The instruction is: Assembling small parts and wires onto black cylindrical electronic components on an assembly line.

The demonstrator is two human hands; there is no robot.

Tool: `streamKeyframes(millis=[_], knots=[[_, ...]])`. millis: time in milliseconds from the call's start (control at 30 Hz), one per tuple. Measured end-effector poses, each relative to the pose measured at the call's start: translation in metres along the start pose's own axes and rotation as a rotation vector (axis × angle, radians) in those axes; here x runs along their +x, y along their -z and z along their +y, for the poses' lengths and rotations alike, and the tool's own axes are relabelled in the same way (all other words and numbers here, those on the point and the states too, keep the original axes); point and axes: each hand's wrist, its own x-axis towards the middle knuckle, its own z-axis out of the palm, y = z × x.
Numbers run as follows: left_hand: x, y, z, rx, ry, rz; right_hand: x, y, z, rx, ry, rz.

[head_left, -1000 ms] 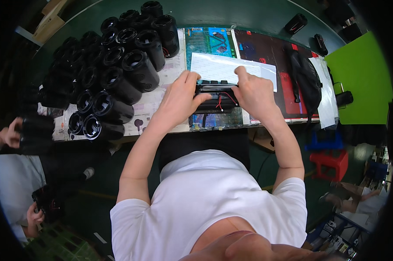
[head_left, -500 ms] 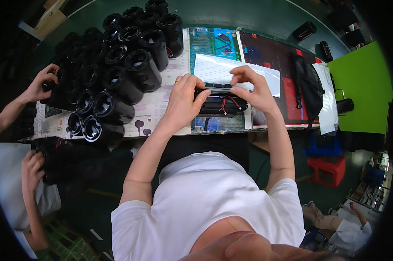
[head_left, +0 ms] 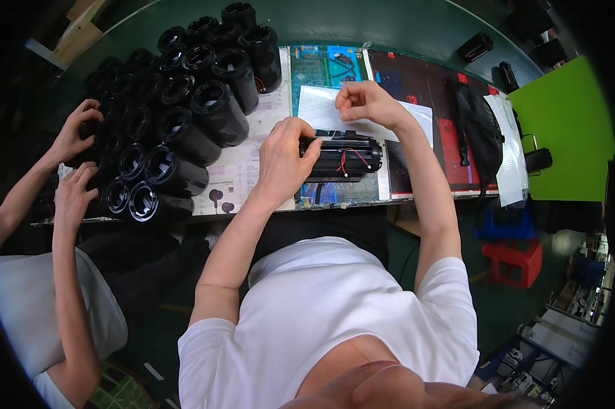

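A black cylindrical housing (head_left: 351, 157) lies on its side on the table in front of me, with thin red and black wires loose on its near face. My left hand (head_left: 285, 153) is closed round its left end, thumb along the top. My right hand (head_left: 363, 103) is raised over a white sheet (head_left: 317, 105) just behind the housing. Its fingertips are pinched together, and whatever they may hold is too small to make out. The sheet reaches out to the right behind my right wrist.
Many black cylindrical shells (head_left: 219, 112) stand crowded on the left. Another person's hands (head_left: 75, 194) touch the shells at the far left. On the right lie a black bag (head_left: 481, 129) and white wrapping (head_left: 506, 150), beside a green board (head_left: 563, 129). A red stool (head_left: 513, 262) stands below.
My right hand has left the housing and moved up and left over the white sheet. My left hand stays on the housing. The other person's lower hand has risen to the shells.
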Motion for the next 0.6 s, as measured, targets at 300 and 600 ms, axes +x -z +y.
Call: streamKeyframes(millis=[300, 600], knots=[[-0.002, -0.004, -0.003, -0.017, 0.015, 0.025, -0.018, -0.013, -0.041, -0.500, 0.221, 0.221], [-0.046, 0.009, 0.015, -0.198, -0.018, 0.024, -0.140, -0.099, -0.027, -0.295, 0.248, 0.528]])
